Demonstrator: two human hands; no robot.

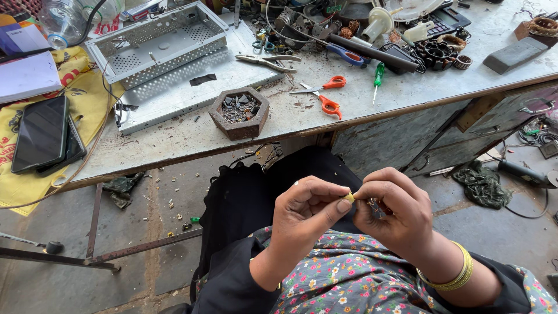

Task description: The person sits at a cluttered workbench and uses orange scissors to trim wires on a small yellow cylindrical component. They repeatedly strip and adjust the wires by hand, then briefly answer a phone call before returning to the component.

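Open air at lower centre of the frame, between lap and counter (192, 136) edge. Bare strip along the near counter edge, broken by hexagonal dish (239, 112) at centre and orange scissors (325, 96) just right. Upper middle blocked by perforated metal tray (157, 40); upper right crowded with tools and coils. Far left taken by phones (42, 134).

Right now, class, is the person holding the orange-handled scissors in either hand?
No: the orange-handled scissors lie on the workbench, while the left hand and right hand pinch a small yellow piece.
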